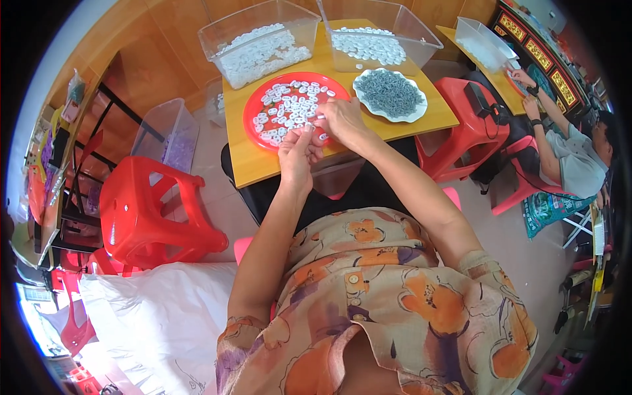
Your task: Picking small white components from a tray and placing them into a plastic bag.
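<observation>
A round red tray (251, 113) on the wooden table holds many small white oval pieces (297, 105) with dark holes or marks. Over its near edge, my left hand (297, 158) is closed in a pinch, with a small white piece (308, 128) at the thumb and fingertip. Just to the right, my right hand (345, 123) reaches across the tray's rim, its fingers drawn together close to the left fingertips. What it pinches is too small to make out. Beside that hand sits a white scalloped plate (421, 112) heaped with small grey-blue parts (390, 92).
Two clear plastic bins (210, 36) (421, 41) of white pieces stand at the back of the yellow table (253, 168). Red stools (141, 210) (447, 99) flank it. A white sack (164, 296) lies at lower left. Another person (569, 155) works at a table on the right.
</observation>
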`<move>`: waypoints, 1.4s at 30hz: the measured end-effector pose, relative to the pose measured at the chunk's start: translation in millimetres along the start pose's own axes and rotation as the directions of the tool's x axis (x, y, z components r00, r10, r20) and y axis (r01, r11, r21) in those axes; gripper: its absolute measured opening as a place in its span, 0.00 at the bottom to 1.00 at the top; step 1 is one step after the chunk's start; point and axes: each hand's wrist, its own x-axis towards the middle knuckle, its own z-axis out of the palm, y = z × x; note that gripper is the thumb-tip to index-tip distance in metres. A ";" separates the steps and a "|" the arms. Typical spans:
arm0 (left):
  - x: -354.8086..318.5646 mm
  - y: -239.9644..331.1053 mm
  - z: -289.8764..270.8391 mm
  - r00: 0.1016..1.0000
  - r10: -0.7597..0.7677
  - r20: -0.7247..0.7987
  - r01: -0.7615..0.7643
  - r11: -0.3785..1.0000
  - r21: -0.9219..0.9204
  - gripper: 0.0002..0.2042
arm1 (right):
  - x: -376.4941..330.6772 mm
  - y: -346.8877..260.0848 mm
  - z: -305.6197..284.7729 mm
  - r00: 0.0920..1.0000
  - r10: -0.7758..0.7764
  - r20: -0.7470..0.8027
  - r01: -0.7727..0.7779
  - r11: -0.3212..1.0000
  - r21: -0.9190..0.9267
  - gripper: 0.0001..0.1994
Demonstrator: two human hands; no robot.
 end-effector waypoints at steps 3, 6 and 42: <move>0.2 1.2 1.8 1.000 0.006 -0.026 -0.006 1.000 -0.009 0.09 | 5.1 8.7 8.9 0.989 0.015 0.144 -0.011 1.000 -0.025 0.07; -0.4 0.9 3.1 1.000 0.002 -0.014 -0.002 1.000 -0.004 0.09 | 5.0 13.7 15.4 0.996 -0.051 0.076 0.053 0.998 -0.020 0.09; -8.5 6.0 2.1 0.962 0.000 0.273 0.060 0.975 -0.212 0.08 | -72.4 -56.0 -72.9 0.874 0.273 0.403 -0.446 0.121 0.887 0.19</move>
